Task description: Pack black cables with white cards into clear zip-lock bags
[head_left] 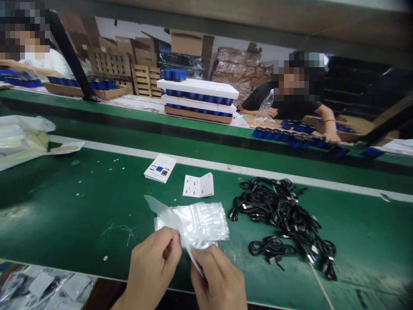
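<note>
Left hand (156,258) and right hand (221,277), both closed, pinch the translucent bag (172,218)! Tension it evenly, away from cables (280,206) at two o'clock

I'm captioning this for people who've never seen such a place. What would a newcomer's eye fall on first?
Probably the heap of black cables, tangled on the right of the green work surface. Next, at the near edge in the middle, the left hand and right hand hold a translucent sheet or bag over a pile of clear bags. Farther back, the white-layered stack with blue items stands out.
</note>
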Demonstrator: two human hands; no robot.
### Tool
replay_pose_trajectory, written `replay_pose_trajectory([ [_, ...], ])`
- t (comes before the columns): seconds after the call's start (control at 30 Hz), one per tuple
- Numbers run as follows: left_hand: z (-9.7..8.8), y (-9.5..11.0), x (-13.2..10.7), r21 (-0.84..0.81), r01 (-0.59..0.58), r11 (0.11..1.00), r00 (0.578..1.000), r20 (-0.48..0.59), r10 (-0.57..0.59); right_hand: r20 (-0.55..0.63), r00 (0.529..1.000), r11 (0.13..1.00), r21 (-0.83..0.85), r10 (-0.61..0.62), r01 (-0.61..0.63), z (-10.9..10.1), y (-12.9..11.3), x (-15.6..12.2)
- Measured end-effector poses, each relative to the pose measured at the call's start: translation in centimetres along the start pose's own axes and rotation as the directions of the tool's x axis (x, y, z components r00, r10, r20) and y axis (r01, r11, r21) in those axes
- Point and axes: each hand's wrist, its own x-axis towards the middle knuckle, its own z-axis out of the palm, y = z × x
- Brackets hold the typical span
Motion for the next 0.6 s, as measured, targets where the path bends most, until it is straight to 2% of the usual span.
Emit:
replay_pose_trajectory([
  [0.1,0.6,0.4,-0.3,0.022,-0.149,0.989,0.988,0.034,0.148,0.050,0.996,0.997,-0.018,0.073,-0.073,-0.1,0.2,0.1],
  [0.2,0.9,0.5,-0.8,-0.020,-0.215,0.976,0.971,0.105,0.216,0.121,0.982,0.989,0.028,0.144,-0.148,-0.7,0.2,0.7],
  [0.3,0.7,0.5,-1.2,-0.027,-0.201,0.979,0.967,0.155,0.203,0.286,0.945,0.948,0.222,0.159,-0.227,-1.8,0.3,1.6],
  [0.37,0.4,0.5,-1.3,-0.027,-0.160,0.987,0.975,0.154,0.162,0.402,0.905,0.890,0.351,0.137,-0.290,-2.5,0.4,2.0],
  [0.4,0.3,0.6,-1.4,-0.038,-0.138,0.990,0.980,0.139,0.142,0.423,0.895,0.863,0.390,0.142,-0.322,-2.7,0.4,2.2],
  [0.43,0.2,0.7,-1.5,-0.060,-0.120,0.991,0.985,0.120,0.126,0.412,0.894,0.838,0.414,0.176,-0.355,-2.8,0.5,2.3],
  [0.5,0.0,1.2,-1.8,-0.124,-0.092,0.988,0.990,0.096,0.105,0.309,0.891,0.781,0.440,0.331,-0.443,-2.4,0.7,2.3],
  [0.57,0.1,1.8,-2.1,-0.195,-0.080,0.978,0.989,0.110,0.103,0.238,0.840,0.690,0.485,0.487,-0.537,-1.4,0.8,2.4],
  [0.6,0.1,2.1,-2.2,-0.222,-0.077,0.972,0.985,0.131,0.108,0.258,0.810,0.640,0.505,0.527,-0.578,-0.9,0.9,2.4],
])
